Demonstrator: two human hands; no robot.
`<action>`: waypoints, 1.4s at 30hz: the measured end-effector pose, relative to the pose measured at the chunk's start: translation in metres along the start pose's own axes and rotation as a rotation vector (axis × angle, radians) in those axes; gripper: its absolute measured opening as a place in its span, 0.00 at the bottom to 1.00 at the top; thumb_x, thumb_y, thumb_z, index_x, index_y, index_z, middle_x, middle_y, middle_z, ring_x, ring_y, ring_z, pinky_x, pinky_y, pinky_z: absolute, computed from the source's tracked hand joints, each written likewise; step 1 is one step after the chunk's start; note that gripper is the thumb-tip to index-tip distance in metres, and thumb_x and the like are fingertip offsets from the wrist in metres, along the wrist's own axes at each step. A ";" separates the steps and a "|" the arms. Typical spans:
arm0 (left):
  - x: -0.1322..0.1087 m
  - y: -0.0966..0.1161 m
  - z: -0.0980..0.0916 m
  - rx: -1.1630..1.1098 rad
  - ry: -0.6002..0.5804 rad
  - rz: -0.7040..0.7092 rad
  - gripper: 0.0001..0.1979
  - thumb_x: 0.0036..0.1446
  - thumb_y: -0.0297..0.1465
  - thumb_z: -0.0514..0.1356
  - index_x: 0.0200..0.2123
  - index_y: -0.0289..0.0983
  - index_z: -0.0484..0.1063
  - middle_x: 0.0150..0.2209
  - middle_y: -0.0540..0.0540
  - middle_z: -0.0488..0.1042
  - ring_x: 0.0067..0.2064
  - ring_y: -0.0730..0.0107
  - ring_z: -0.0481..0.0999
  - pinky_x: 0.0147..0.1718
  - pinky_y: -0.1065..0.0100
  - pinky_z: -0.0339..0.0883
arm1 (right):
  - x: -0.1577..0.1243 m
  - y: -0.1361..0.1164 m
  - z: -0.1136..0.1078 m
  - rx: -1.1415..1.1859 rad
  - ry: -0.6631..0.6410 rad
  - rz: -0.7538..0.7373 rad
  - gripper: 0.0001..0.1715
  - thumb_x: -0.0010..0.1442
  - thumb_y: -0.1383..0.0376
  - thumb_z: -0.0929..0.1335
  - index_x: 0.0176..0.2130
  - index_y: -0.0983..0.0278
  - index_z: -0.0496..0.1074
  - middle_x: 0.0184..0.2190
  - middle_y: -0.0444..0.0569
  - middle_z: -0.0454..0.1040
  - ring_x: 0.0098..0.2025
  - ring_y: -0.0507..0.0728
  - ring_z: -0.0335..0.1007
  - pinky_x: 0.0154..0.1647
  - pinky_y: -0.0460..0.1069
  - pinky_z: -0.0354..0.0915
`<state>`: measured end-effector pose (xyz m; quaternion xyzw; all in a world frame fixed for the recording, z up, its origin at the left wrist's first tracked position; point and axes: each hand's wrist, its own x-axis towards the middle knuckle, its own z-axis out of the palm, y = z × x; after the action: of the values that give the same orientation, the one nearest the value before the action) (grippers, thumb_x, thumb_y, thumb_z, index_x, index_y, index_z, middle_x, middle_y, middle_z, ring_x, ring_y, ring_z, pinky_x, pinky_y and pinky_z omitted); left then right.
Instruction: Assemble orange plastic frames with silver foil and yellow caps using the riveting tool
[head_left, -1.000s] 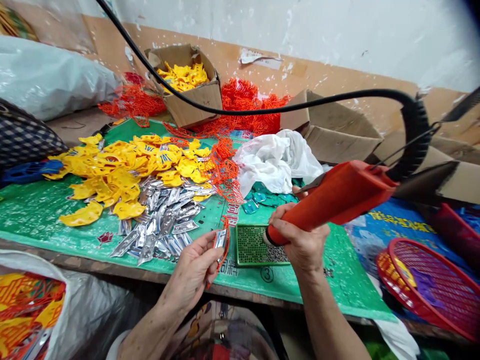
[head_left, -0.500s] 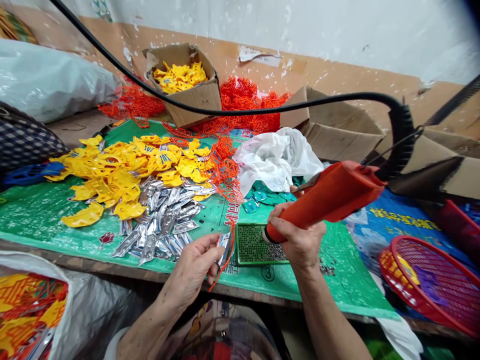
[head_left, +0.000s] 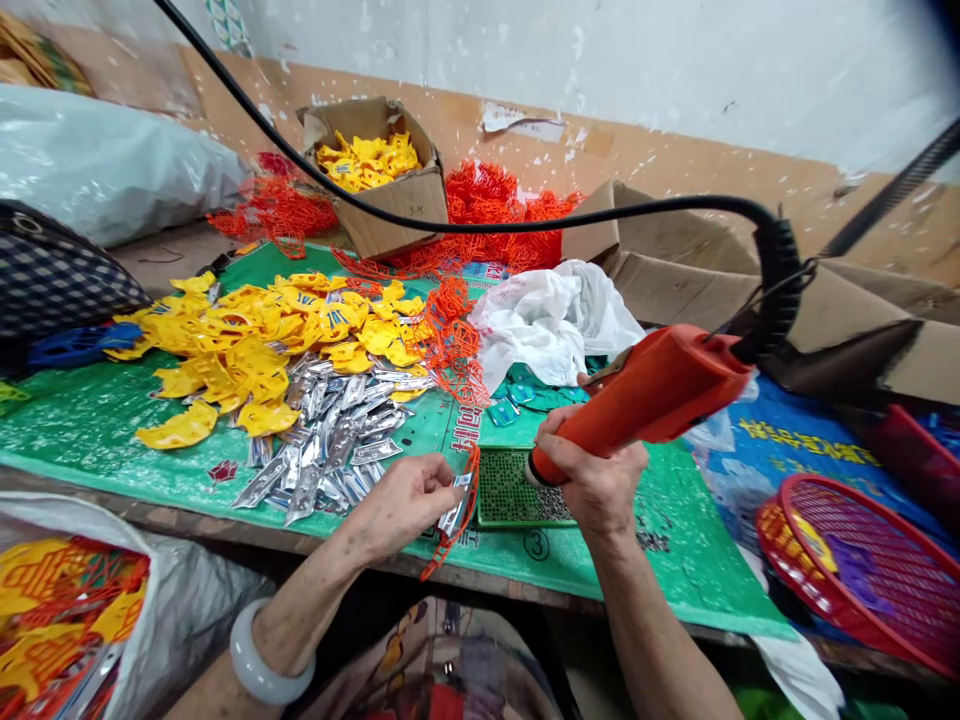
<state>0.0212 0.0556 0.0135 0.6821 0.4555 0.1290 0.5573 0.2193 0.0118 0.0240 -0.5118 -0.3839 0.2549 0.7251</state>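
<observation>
Orange-red tubular plastic driver [head_left: 637, 400], right hand [head_left: 604, 490] gripping, over green rectangular tray [head_left: 517, 524] (seemingly loading grey metal fasteners [head_left: 553, 507]); left hand [head_left: 401, 508] pinches flat silver strip [head_left: 452, 516], likely needing alignment next.

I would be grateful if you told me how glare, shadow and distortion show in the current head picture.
Head view: bright glints on the silver pieces and the green sheet; head view: dark shadow below the sheet's front edge; head view: the red basket looks stretched near the right border, and the top right corner is black.
</observation>
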 end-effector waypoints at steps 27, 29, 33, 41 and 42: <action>0.001 -0.010 0.015 -0.313 0.012 0.068 0.09 0.47 0.36 0.59 0.28 0.36 0.68 0.20 0.56 0.61 0.23 0.75 0.58 0.22 0.72 0.51 | -0.034 -0.049 0.044 0.375 -0.292 0.144 0.35 0.47 0.72 0.73 0.53 0.52 0.66 0.27 0.38 0.73 0.27 0.51 0.69 0.34 0.51 0.69; 0.001 -0.012 0.015 -0.309 0.010 0.069 0.09 0.47 0.36 0.59 0.28 0.36 0.68 0.20 0.56 0.61 0.23 0.74 0.58 0.22 0.72 0.50 | -0.034 -0.048 0.044 0.371 -0.291 0.144 0.34 0.47 0.72 0.73 0.52 0.52 0.67 0.27 0.38 0.73 0.27 0.51 0.68 0.34 0.50 0.69; 0.002 -0.014 0.016 -0.294 0.016 0.075 0.09 0.48 0.36 0.59 0.28 0.37 0.67 0.21 0.55 0.62 0.24 0.73 0.58 0.23 0.72 0.51 | -0.036 -0.046 0.044 0.359 -0.290 0.137 0.33 0.47 0.72 0.72 0.51 0.52 0.67 0.27 0.37 0.73 0.27 0.51 0.68 0.34 0.51 0.69; 0.003 -0.015 0.019 -0.337 0.022 0.064 0.09 0.48 0.37 0.60 0.27 0.37 0.67 0.21 0.55 0.61 0.24 0.74 0.57 0.22 0.72 0.50 | -0.036 -0.045 0.044 0.337 -0.296 0.137 0.32 0.48 0.71 0.72 0.51 0.54 0.67 0.26 0.37 0.72 0.27 0.51 0.68 0.35 0.52 0.69; 0.002 -0.015 0.019 -0.347 0.027 0.062 0.09 0.48 0.37 0.60 0.27 0.37 0.66 0.20 0.55 0.61 0.24 0.74 0.57 0.22 0.72 0.49 | -0.036 -0.045 0.044 0.334 -0.301 0.132 0.32 0.48 0.71 0.72 0.51 0.54 0.67 0.26 0.36 0.72 0.27 0.51 0.68 0.35 0.52 0.69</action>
<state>0.0287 0.0445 -0.0072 0.5874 0.4128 0.2321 0.6563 0.1616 -0.0079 0.0638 -0.3648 -0.4058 0.4355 0.7160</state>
